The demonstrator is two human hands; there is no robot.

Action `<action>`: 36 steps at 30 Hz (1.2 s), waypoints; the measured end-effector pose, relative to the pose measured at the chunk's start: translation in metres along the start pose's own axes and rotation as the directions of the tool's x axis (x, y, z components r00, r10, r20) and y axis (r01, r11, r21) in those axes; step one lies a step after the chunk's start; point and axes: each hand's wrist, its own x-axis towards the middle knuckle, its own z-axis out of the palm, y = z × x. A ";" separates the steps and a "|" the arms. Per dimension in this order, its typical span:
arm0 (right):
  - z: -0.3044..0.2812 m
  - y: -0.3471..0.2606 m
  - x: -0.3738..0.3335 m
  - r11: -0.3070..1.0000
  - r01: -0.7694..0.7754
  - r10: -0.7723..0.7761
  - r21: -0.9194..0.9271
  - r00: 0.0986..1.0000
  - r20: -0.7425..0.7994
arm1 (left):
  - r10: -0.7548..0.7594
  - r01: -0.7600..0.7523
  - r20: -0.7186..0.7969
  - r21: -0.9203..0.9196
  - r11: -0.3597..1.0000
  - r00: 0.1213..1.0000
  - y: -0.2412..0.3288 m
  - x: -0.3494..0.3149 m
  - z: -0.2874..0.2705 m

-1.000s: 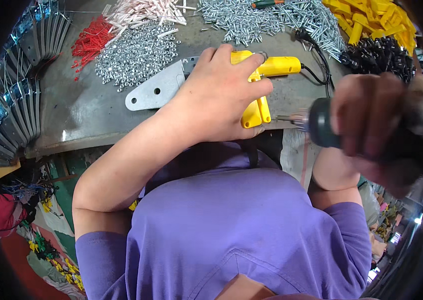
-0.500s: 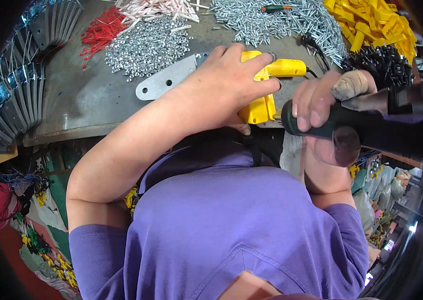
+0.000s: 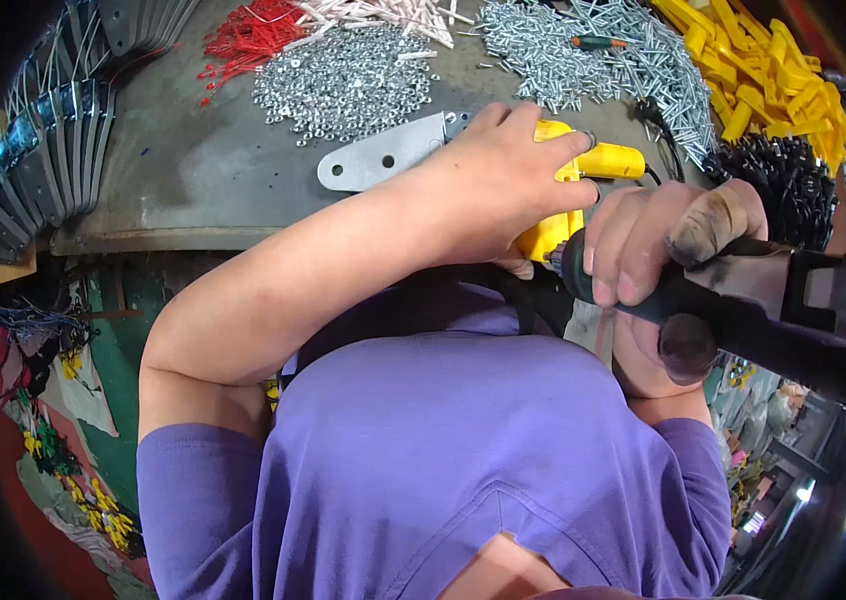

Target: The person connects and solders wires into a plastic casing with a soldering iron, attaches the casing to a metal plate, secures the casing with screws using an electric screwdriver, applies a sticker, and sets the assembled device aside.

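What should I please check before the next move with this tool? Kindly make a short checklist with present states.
1. Left grip holding the yellow casing: ok.
2. Right grip around the black power tool: ok.
3. Tool contact with the casing: cannot tell; the chuck is very close, but contact does not show clearly.
4. Both grips well apart: not ok; they look very close in this view.
5. Black cord clear of the tool: cannot tell; part is hidden near the right grip.

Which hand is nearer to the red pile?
Left. The left hand, on the yellow tool, is below and right of the red pile; the right hand, gripping the dark driver, is farther right and lower.
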 end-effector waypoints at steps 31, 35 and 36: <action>-0.040 0.039 0.094 0.962 0.240 -0.271 0.130 0.891 0.364 | -0.062 0.072 0.142 -0.060 0.996 0.988 0.025 -0.003 -0.009; -0.038 0.039 0.086 0.964 0.259 -0.267 0.066 0.917 0.298 | -0.046 0.056 0.154 -0.064 0.996 0.987 0.024 -0.003 -0.007; -0.040 0.041 0.087 0.963 0.251 -0.270 0.100 0.908 0.321 | -0.045 0.054 0.154 -0.056 0.997 0.987 0.025 -0.003 -0.007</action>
